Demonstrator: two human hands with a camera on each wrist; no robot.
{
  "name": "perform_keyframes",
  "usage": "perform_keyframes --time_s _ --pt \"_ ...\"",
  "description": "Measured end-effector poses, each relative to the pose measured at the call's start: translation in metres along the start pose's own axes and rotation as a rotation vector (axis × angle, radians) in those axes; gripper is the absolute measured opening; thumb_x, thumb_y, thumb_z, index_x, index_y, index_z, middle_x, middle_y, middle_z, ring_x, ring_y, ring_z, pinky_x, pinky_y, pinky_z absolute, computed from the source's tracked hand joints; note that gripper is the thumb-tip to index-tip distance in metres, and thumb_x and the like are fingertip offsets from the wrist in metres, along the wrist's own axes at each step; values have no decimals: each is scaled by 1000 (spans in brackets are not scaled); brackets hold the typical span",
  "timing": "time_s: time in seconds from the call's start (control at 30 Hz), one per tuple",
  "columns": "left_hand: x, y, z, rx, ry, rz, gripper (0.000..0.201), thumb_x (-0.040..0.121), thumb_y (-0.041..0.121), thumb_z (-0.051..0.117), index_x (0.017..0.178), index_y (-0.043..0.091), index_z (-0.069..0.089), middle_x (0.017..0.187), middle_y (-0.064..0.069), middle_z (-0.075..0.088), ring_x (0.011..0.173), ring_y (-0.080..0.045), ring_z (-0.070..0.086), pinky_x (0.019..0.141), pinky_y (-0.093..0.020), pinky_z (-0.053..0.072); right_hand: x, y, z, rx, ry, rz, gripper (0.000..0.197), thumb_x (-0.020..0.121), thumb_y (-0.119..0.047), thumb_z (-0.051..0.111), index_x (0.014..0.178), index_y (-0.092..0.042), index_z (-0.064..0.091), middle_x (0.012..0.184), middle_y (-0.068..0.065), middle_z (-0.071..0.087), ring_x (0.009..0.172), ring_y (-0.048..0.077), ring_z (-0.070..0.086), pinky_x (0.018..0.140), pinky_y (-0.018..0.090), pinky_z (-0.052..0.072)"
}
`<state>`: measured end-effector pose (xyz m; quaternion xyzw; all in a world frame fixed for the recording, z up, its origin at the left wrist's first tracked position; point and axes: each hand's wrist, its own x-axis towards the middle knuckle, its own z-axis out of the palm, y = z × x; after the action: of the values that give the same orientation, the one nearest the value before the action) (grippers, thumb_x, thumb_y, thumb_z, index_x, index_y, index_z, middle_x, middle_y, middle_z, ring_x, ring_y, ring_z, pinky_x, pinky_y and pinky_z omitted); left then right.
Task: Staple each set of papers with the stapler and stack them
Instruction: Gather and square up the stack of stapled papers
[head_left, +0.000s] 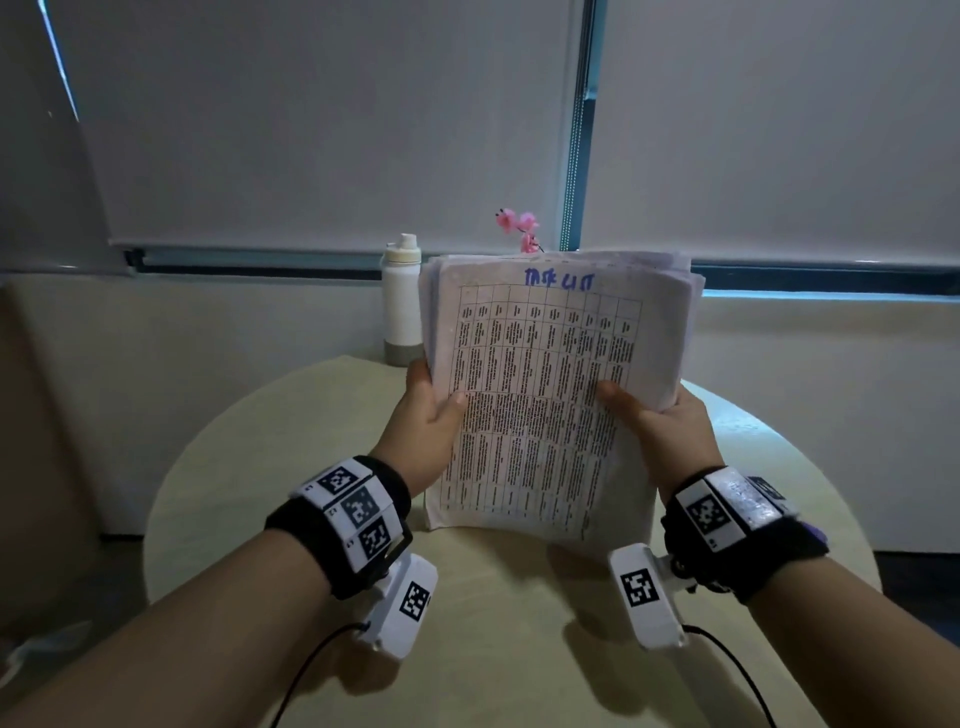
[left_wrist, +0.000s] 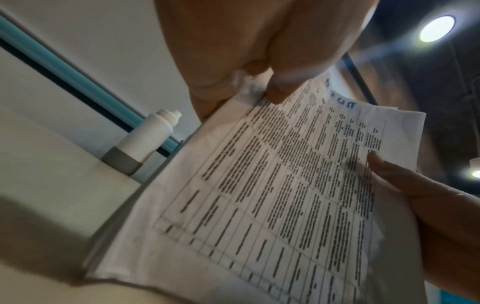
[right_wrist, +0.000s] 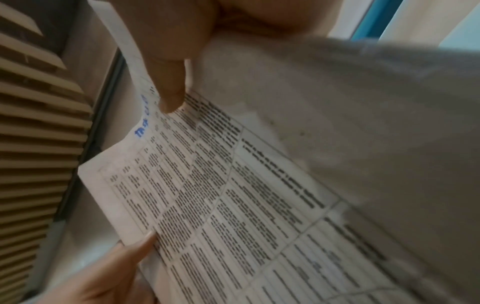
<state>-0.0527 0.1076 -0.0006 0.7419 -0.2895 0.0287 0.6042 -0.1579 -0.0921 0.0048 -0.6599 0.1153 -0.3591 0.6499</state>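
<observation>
Left hand (head_left: 426, 426) grips left edge of paper stack (head_left: 550, 395), thumb on printed front sheet, fingers behind. Right hand (head_left: 660, 421) grips stack's right edge same way, thumb on front. Stack held upright, tilted back, bottom edge resting on round table (head_left: 218, 467). Top sheet: printed grid of text, blue handwriting at top; sheets behind fan out unevenly. White bottle (head_left: 401, 301) with grey base stands on table just left of stack, behind it. Pink flowers (head_left: 519, 228) show above stack's top edge. Stapler not visible.
</observation>
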Motion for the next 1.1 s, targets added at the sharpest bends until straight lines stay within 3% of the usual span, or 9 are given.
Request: perform_keyframes --time_s 0.17,0.37,0.5,0.67,0.77,0.83,0.93,1.0,1.1 --pt "-2 -6 1 -12 26 -33 16 102 20 38 116 17 45 120 -3 62 112 -18 59 101 -45 46 -1 10 -9 -202 -154 69 40 70 -7 78 107 -8 66 103 10 71 95 29 67 87 49 54" --pt "-2 -2 3 -122 36 -37 19 103 24 34 120 18 40 105 12 59 93 6 57 72 -11 43 3 9 -4 -232 -75 3 26 73 -6 76 97 -12 67 96 7 71 91 27 67 86 44 54" --pt "2 -20 5 50 -117 -194 21 101 17 40 122 15 34 115 -2 57 103 -17 59 73 -22 49 0 23 -5 -512 -248 163 39 71 2 74 109 -1 64 102 12 68 94 28 64 89 46 53" --pt "11 -27 -4 263 -259 -282 32 99 15 42 130 7 36 124 -7 54 109 -21 57 93 -33 49 -3 24 -21 -861 -405 390 22 79 0 57 100 -1 62 100 21 67 88 35 67 74 51 58" --pt "14 -30 -15 330 -307 -357 32 94 21 45 124 14 40 117 -11 62 102 -30 65 86 -46 56 -1 19 -27 -839 -393 382 17 80 2 60 97 0 59 91 20 66 85 35 68 73 52 58" --pt "14 -30 -17 398 -375 -370 34 89 20 44 121 11 47 115 -18 64 93 -32 66 76 -44 56 0 17 -29 -866 -383 383 22 78 1 64 100 2 57 94 19 63 87 35 67 71 52 58" --pt "10 -29 -11 594 -530 -350 32 95 13 43 121 5 58 117 -18 65 96 -29 64 79 -38 52 -3 22 -26 -1043 -454 379 12 78 -6 65 81 -4 54 80 13 59 76 29 64 67 42 58" --pt "10 -31 -4 800 -615 -349 33 98 17 44 124 5 58 118 -11 64 99 -23 59 85 -32 46 -6 27 -23 -1154 -519 398 12 79 -9 63 75 -7 52 74 10 58 65 23 57 51 30 51" --pt "9 -32 5 961 -689 -332 32 99 18 43 123 1 57 122 -14 62 97 -24 56 76 -27 41 -9 31 -17 -1297 -555 431 5 79 -9 58 75 -8 55 69 7 58 57 19 54 38 20 39"
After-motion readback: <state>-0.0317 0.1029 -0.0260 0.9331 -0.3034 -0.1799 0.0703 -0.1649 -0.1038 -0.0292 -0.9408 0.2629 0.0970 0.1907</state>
